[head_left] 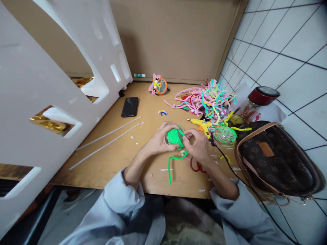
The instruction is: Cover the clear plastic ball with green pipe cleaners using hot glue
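My left hand (163,137) is wrapped round a clear ball-like form (175,137) covered in bands of bright green pipe cleaner. On its right side, the fingers of my right hand (195,141) pinch a green pipe cleaner (170,166) against the form. The loose end of that strand hangs down and curls over the table. Just right of my right hand lies a yellow glue gun (201,126), its nozzle pointing left. A second clear round form (224,136) with green on it sits beyond the glue gun. A dark red pipe cleaner (195,165) loops under my right wrist.
A heap of coloured pipe cleaners (212,98) lies at the back right, near a red-lidded bottle (263,95) and a brown handbag (281,160). Further left are a finished pink-and-orange figure (159,85), a black phone (129,107) and two thin white sticks (107,144). A white plastic panel (61,68) rises at left.
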A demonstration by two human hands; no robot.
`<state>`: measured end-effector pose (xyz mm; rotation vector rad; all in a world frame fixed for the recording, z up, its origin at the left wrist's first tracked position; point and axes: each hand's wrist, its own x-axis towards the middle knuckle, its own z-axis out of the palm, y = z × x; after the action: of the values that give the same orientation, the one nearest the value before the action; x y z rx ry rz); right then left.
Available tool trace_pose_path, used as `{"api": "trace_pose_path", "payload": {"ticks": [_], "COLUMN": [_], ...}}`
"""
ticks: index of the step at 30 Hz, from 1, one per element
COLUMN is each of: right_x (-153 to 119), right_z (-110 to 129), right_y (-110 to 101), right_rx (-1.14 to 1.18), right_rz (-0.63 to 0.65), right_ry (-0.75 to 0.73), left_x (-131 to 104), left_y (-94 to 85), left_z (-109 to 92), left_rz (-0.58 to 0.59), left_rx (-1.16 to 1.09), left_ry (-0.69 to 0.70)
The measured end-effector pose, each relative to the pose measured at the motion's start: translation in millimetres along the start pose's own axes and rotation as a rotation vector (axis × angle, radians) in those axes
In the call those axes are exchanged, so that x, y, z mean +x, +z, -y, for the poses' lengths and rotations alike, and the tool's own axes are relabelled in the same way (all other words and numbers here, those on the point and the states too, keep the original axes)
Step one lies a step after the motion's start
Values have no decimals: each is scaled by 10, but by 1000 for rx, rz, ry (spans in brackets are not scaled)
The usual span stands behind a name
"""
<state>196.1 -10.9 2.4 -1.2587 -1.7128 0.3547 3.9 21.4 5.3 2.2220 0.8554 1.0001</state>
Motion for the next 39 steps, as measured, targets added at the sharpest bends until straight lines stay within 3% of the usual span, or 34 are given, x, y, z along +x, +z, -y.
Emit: {"api": "trace_pose_path", "payload": {"ticks": [5, 9, 13, 21, 29, 39], "right_x": [-23, -36, -38, -21, -1, 2], "right_z": [38, 80, 88, 62, 49, 28], "right_y": [-18, -20, -26, -64, -102, -89], "right_rx": [-52, -115, -192, -267, -264, -73], "right_rz": [-53, -68, -44, 28, 77, 85], "right_ry": [-84, -241, -386, -494, -521, -384], "left_x": [-5, -8, -5, -11, -16, -10], "left_y": [13, 26, 34, 23, 5, -1], "left_z": [12, 18, 12, 19, 9, 22], "left_rz": [-17, -17, -25, -8, 10, 18], "left_rx": [-5, -10, -16, -8, -16, -27], "left_ry": [-16, -33, -4, -4, -12, -13]}}
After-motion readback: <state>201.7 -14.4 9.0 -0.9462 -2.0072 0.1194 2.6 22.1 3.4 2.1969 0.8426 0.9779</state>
